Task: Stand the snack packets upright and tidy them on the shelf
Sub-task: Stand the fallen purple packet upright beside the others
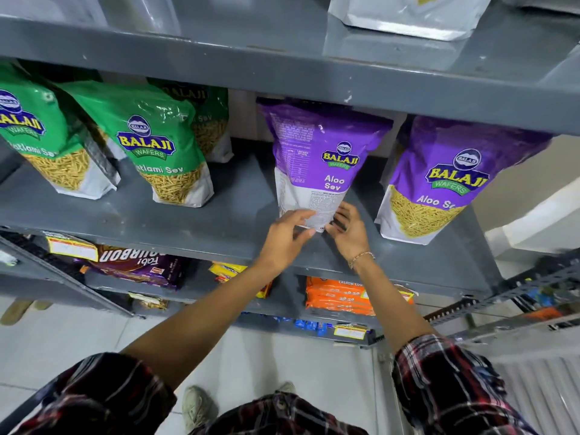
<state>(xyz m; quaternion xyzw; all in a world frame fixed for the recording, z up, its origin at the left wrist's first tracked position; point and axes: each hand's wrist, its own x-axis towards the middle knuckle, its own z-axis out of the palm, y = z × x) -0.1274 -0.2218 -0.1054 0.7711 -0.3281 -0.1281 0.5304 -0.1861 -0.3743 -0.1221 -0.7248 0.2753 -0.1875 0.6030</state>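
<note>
A purple Aloo Sev packet (320, 158) stands upright in the middle of the grey shelf (188, 221), turned partly sideways so its printed back shows. My left hand (288, 237) and my right hand (348, 230) both grip its bottom edge, one on each side. A second purple Aloo Sev packet (439, 183) stands upright to the right, near the shelf end. Three green Ratlami Sev packets (157, 146) stand on the left part of the shelf, one behind the others.
The shelf above (282, 67) overhangs the packet tops and carries silver pouches (405, 17). The shelf below holds biscuit packs, among them an orange stack (339, 296) and a Bourbon pack (138, 265). A slotted metal rack (518, 296) stands at the right.
</note>
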